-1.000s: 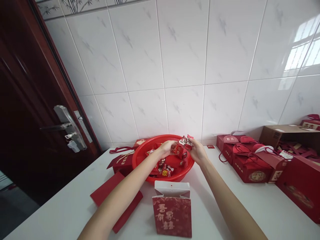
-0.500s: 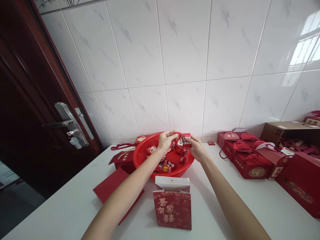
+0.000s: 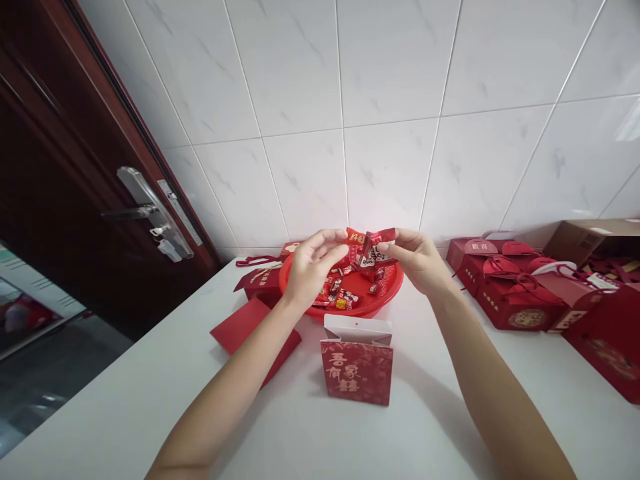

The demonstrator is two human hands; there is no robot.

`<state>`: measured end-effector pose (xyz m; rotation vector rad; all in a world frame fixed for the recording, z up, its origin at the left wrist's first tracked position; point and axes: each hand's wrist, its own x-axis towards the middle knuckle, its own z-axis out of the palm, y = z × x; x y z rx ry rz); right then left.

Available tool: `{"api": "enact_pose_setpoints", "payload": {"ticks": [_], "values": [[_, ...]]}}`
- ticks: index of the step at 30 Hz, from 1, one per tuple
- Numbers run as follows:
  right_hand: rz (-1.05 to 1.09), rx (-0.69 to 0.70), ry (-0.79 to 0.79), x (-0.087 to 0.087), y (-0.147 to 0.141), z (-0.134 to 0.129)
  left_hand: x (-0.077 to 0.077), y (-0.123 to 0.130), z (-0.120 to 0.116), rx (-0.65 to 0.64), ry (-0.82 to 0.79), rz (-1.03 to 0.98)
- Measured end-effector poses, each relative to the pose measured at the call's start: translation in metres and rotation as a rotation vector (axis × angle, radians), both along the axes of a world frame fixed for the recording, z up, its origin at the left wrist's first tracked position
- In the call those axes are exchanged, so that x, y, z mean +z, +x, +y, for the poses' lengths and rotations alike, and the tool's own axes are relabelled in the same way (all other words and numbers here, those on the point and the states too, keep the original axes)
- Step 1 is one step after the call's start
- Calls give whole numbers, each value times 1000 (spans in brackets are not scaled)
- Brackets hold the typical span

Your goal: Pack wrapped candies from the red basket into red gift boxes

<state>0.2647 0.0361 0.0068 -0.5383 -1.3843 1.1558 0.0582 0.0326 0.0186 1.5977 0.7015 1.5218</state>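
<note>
Over the red plastic basin, both of my hands pinch wrapped candies. My left hand is closed on a bright red wrapped candy with gold print. Between the thumb and fingers of my right hand is a dark red candy packet with white lettering, which touches or overlaps the other candy. More wrapped candies lie in the basin below. In front of the basin a red paper gift box with pale lettering stands upright, its white-lined top open.
Folded red card lies left of the gift box, beside a dark red box. Finished-looking red gift boxes with cords crowd the right, near a cardboard carton. A tiled wall backs the table; a dark door is left.
Both hands have lifted the candies up from the basin and nearer to me. The view has tilted down and turned slightly left.
</note>
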Motion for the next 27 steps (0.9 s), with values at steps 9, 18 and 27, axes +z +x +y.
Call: {"api": "enact_pose_setpoints", "payload": {"ticks": [9,18,27], "values": [[-418,162,85,41,24,-58,7,-56,-64,-287,37,951],[-986,161,206,44,8,-73,-27,-44,-47,-293,-108,778],[-1101,115,256,43,2,-73,-25,-48,-48,-416,-287,703]]}}
